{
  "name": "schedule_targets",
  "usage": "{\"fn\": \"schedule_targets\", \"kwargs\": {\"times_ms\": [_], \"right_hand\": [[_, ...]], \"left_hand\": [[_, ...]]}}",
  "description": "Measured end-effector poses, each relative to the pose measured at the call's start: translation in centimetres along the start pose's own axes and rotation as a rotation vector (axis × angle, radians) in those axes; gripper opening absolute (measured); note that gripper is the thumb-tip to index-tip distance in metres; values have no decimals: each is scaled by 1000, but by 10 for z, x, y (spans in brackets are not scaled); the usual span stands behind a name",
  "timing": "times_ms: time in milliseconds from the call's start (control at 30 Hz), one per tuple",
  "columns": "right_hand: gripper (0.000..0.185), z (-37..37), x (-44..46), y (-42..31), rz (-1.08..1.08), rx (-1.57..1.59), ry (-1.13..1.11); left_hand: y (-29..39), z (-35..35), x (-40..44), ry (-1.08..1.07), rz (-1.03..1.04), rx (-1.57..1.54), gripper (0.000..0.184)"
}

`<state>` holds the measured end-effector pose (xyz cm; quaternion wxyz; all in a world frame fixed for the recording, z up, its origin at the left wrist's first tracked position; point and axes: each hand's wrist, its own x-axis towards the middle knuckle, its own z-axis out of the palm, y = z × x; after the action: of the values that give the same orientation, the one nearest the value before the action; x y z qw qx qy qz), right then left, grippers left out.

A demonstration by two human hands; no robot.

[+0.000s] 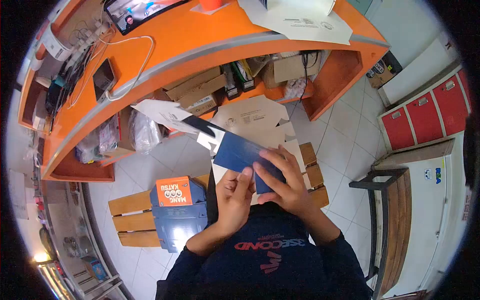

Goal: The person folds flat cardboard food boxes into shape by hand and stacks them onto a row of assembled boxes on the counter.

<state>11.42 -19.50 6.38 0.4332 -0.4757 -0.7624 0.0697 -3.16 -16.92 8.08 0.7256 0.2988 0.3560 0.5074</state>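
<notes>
A dark blue food-box blank (237,152) of thin card, part folded, is held up in front of my chest. Its pale flaps (165,112) stick out to the upper left. My left hand (235,196) grips the near edge, thumb lying on the blue face. Along the right end, my right hand (284,175) has its fingers over the blue face and its thumb near the lower edge. Underneath lies a cream-coloured flat blank (250,115), partly hidden by the held one. More blue blanks with an orange panel (173,191) rest to the left on a slatted wooden bench (131,206).
A curved orange desk (195,47) spans the front, carrying a phone (104,80), cables, a screen (140,12) and more pale blanks (305,22). Cardboard boxes (197,90) and plastic bags fill its lower shelf. Red lockers (425,117) and a wood-and-metal seat (392,225) stand right.
</notes>
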Motion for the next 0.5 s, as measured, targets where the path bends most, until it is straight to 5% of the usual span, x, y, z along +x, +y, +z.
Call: {"fn": "schedule_targets", "kwargs": {"times_ms": [133,267,367,500], "right_hand": [[61,24,-1,-8,138,-55,159],[52,35,1,-30,308,30,236],[51,25,5,-37,315,188,133],[40,-7,17,-9,406,395,29]], "left_hand": [[-28,-25,-8,-181,124,115,12],[-29,6,-18,49,234,237,23],[-6,-23,-15,-149,290,578,28],[39,-40,-11,-288,-59,681,26]]}}
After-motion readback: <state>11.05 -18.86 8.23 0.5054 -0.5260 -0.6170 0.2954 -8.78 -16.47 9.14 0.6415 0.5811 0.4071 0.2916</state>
